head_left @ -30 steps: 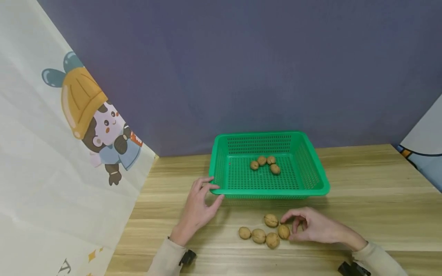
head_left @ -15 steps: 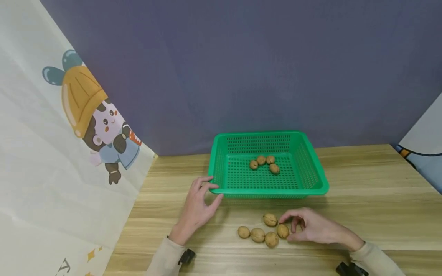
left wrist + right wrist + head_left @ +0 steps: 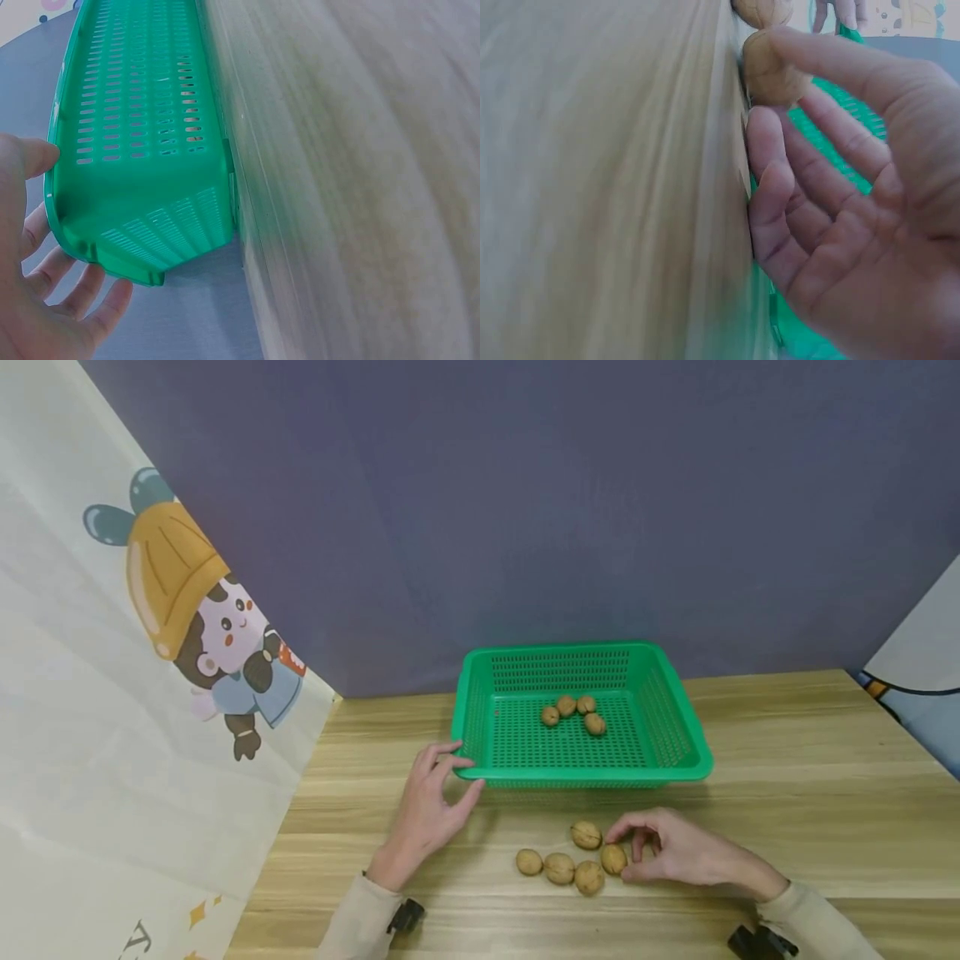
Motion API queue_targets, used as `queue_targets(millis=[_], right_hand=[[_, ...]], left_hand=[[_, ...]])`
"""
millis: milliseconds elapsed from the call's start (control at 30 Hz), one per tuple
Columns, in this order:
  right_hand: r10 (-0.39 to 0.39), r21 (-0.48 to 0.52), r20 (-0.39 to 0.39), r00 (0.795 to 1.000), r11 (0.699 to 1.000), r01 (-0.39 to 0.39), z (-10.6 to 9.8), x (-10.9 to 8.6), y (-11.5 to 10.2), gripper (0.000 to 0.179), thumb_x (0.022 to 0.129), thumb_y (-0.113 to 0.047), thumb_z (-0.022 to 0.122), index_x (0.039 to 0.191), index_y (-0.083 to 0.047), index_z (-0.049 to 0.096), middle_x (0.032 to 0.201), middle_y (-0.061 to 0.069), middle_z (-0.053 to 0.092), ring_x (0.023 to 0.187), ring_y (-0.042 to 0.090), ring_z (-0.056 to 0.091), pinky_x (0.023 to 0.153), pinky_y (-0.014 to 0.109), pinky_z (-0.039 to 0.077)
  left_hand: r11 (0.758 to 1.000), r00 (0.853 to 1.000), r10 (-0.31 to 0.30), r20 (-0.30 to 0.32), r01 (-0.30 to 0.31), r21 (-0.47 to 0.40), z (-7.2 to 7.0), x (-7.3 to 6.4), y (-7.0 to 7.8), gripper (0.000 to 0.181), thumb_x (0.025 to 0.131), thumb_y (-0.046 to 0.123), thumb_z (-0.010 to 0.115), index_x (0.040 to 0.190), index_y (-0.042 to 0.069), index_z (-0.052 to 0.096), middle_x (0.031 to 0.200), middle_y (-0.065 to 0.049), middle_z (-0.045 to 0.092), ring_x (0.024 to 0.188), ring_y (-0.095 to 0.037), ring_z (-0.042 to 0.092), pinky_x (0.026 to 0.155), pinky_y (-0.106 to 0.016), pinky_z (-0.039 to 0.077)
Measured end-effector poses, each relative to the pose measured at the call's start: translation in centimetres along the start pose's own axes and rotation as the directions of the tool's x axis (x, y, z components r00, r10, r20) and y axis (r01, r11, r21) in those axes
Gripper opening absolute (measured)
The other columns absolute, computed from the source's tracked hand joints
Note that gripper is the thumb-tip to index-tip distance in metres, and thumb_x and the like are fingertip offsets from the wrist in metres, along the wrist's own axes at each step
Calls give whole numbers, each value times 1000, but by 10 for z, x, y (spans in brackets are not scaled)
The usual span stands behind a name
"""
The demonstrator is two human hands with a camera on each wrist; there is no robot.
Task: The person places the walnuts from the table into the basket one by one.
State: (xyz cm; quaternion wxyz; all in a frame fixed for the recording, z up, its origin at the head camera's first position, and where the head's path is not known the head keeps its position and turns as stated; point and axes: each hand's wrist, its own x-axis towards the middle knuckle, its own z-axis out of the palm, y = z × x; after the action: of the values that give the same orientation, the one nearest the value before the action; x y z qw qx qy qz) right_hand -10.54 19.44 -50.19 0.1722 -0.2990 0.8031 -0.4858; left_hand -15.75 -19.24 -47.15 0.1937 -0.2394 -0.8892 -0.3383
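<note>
Right hand pinches a walnut between thumb and fingertip; walnut is at table level, left of that hand. Left hand has fingers spread and bent over the near corner of the green basket, thumb on the outside; how firm, can't tell. Four loose walnuts sit on the table between the hands, four basket walnuts lie beyond both.

Risks, as judged: round shell could squirt from the fingertip pinch if pressure is uneven. Nearest loose walnut, touching or just beside the held one (can't tell), could get nudged and roll. Low lift could clip the basket's near rim; a loose left hold might let the basket slide.
</note>
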Motion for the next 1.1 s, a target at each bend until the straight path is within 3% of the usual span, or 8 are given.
queue_targets(millis=[167, 333, 633, 733, 867, 1000, 1100], right_hand=[[-2, 18, 33, 999, 1000, 1, -10, -1, -15, 30, 95, -19, 82, 123, -14, 72, 97, -2, 73, 79, 6, 67, 57, 24, 53], [-29, 14, 70, 997, 1000, 28, -34, 3, -49, 31, 97, -17, 79, 127, -11, 70, 95, -2, 73, 75, 9, 68, 53, 26, 53], [-136, 91, 157, 978, 988, 123, -86, 38, -105, 31, 98, -1, 73, 128, -1, 65, 101, -3, 74, 82, 13, 70, 63, 29, 59], [-88, 50, 137, 987, 995, 82, -104, 53, -114, 34, 99, -5, 74, 131, 1, 64, 114, 2, 73, 91, 16, 72, 73, 34, 63], [45, -35, 49, 998, 998, -43, -127, 79, -118, 41, 98, -15, 77, 136, -4, 64, 131, 11, 69, 98, 19, 72, 84, 36, 63], [146, -57, -61, 987, 987, -150, -145, 105, -110, 47, 98, -23, 78, 140, -9, 63, 145, 15, 63, 104, 21, 71, 81, 37, 61], [198, -34, -90, 976, 979, -202, -152, 121, -97, 51, 99, -27, 77, 144, -10, 61, 152, 15, 60, 116, 25, 68, 79, 39, 59]], left_hand=[[1000, 1000, -14, 11, 14, -3, -2, -1, 1, 26, 96, 29, 79, 115, 12, 74, 144, -13, 62, 136, -33, 57, 113, -57, 51], [1000, 1000, -23, 18, 23, -1, -3, -1, 3, 26, 96, 29, 79, 115, 13, 73, 145, -12, 61, 137, -33, 57, 113, -57, 51], [999, 999, -33, 22, 33, 3, -4, -2, 3, 27, 96, 30, 79, 116, 13, 74, 146, -10, 61, 138, -32, 56, 114, -56, 51], [999, 999, -37, 27, 37, 9, -4, -2, 4, 26, 96, 31, 79, 116, 15, 73, 147, -9, 61, 139, -32, 56, 115, -56, 51], [1000, 999, -30, 20, 30, 7, -4, -2, 4, 26, 96, 31, 79, 115, 14, 73, 146, -10, 61, 137, -33, 57, 113, -57, 51], [1000, 1000, -23, 13, 23, 3, -5, -1, 4, 27, 96, 30, 79, 115, 12, 73, 145, -12, 62, 137, -33, 57, 113, -57, 51], [1000, 1000, -24, 19, 24, 5, -4, -2, 4, 26, 96, 30, 79, 115, 14, 73, 145, -11, 61, 137, -32, 57, 114, -56, 51]])
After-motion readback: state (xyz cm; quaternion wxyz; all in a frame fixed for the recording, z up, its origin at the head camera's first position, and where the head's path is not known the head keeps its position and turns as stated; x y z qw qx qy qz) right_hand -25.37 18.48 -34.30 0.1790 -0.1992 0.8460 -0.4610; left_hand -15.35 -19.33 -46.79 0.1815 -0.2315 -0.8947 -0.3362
